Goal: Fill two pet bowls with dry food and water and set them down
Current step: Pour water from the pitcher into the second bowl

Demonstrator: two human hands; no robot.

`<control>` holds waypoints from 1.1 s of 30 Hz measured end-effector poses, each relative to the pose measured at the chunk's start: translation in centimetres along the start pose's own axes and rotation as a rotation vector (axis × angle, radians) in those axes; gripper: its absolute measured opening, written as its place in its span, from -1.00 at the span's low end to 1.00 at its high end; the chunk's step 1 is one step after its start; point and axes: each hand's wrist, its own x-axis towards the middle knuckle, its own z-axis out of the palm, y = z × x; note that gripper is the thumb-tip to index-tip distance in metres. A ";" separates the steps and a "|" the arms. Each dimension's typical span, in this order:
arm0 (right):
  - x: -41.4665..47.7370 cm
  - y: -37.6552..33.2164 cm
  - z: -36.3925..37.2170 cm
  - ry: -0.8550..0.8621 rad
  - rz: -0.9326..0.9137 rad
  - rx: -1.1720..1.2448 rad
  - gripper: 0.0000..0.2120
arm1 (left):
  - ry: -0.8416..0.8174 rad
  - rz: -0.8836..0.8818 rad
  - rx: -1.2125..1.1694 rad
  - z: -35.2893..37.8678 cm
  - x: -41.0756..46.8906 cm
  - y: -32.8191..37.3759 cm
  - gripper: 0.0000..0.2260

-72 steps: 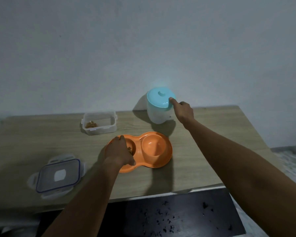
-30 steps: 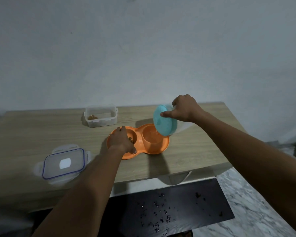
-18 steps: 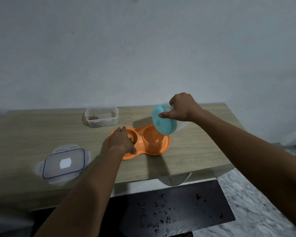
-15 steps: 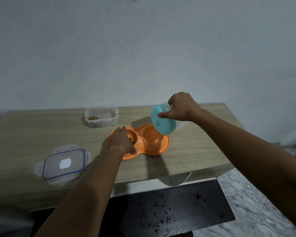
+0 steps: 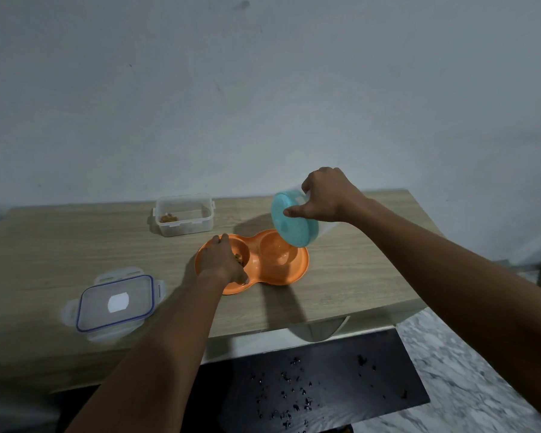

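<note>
Jug [image 5: 291, 225], lately upright on the bench [image 5: 60, 245], now tilts over the orange bowl [image 5: 281, 273], gripped by right hand [image 5: 328, 195]; left hand [image 5: 222, 260] grips its rim; watering likely begun.

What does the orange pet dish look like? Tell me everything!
The orange pet dish is one shiny plastic-looking piece shaped like a peanut, with two round wells side by side. It lies flat on the wooden table. The left well holds brown kibble; the right well glints, though water is hard to make out. The left hand grips its left rim. A tilted jug with a teal lid hangs over the right well.
</note>
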 end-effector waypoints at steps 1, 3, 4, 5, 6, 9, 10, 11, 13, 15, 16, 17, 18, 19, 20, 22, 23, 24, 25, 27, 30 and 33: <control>0.1 0.0 0.0 0.008 -0.010 -0.005 -0.44 | 0.000 0.001 0.001 0.0 0.0 0.0 0.15; 0.1 -0.1 0.0 0.019 -0.032 -0.018 -0.42 | -0.004 0.001 0.000 0.0 0.0 -0.1 0.15; 0.1 -0.2 -0.2 0.025 -0.044 -0.026 -0.42 | -0.006 0.002 -0.001 0.0 0.0 -0.1 0.15; 0.1 -0.3 -0.3 0.029 -0.051 -0.033 -0.43 | -0.007 0.003 -0.001 0.0 0.1 -0.1 0.15; 0.0 -0.3 -0.4 0.034 -0.059 -0.042 -0.42 | -0.006 0.003 -0.002 0.1 0.1 -0.1 0.15; -0.1 -0.5 -0.8 0.032 -0.069 -0.052 -0.43 | 0.005 0.006 0.002 0.1 0.1 -0.2 0.15; -0.1 -0.6 -0.9 0.030 -0.073 -0.056 -0.42 | 0.007 0.007 0.006 0.1 0.1 -0.1 0.15; -0.1 -0.6 -1.0 0.030 -0.078 -0.060 -0.42 | 0.005 0.008 0.006 0.1 0.1 -0.1 0.14; -0.2 -0.7 -1.1 0.037 -0.090 -0.073 -0.40 | 0.003 0.010 0.003 0.1 0.1 -0.1 0.15; -0.3 -0.7 -1.2 0.044 -0.102 -0.083 -0.38 | 0.007 0.011 0.004 0.1 0.1 -0.1 0.15; -0.3 -0.7 -1.2 0.047 -0.107 -0.087 -0.38 | 0.009 0.011 0.007 0.1 0.1 -0.1 0.15; -0.4 -0.7 -1.2 0.053 -0.113 -0.089 -0.38 | 0.011 0.012 0.009 0.1 0.1 -0.1 0.15; -0.4 -0.7 -1.2 0.063 -0.123 -0.095 -0.38 | 0.012 0.013 0.010 0.1 0.1 0.0 0.15; -0.4 -0.7 -1.2 0.073 -0.135 -0.103 -0.39 | 0.012 0.015 0.009 0.1 0.1 0.0 0.15; -0.4 -0.7 -1.1 0.085 -0.149 -0.116 -0.40 | 0.012 0.016 0.006 0.1 0.1 0.0 0.15; -0.3 -0.6 -1.0 0.108 -0.170 -0.144 -0.40 | 0.008 0.016 -0.001 0.2 0.1 -0.1 0.15; -0.3 -0.6 -0.9 0.116 -0.180 -0.154 -0.39 | 0.005 0.016 -0.001 0.1 0.1 -0.1 0.15; -0.4 -0.6 -0.9 0.124 -0.189 -0.164 -0.38 | 0.004 0.015 0.003 0.1 0.1 -0.1 0.15; -0.4 -0.6 -0.9 0.132 -0.198 -0.175 -0.37 | 0.003 0.015 0.007 0.1 0.1 0.0 0.15; -0.6 -0.7 -0.9 0.146 -0.216 -0.194 -0.37 | -0.002 0.014 0.007 0.0 0.0 0.0 0.14; -1.0 -0.9 -1.0 0.140 -0.227 -0.207 -0.39 | -0.001 0.015 0.011 -0.1 0.0 0.0 0.14; -1.4 -1.0 -0.8 0.125 -0.234 -0.203 -0.41 | 0.002 0.018 0.009 0.0 0.0 0.0 0.15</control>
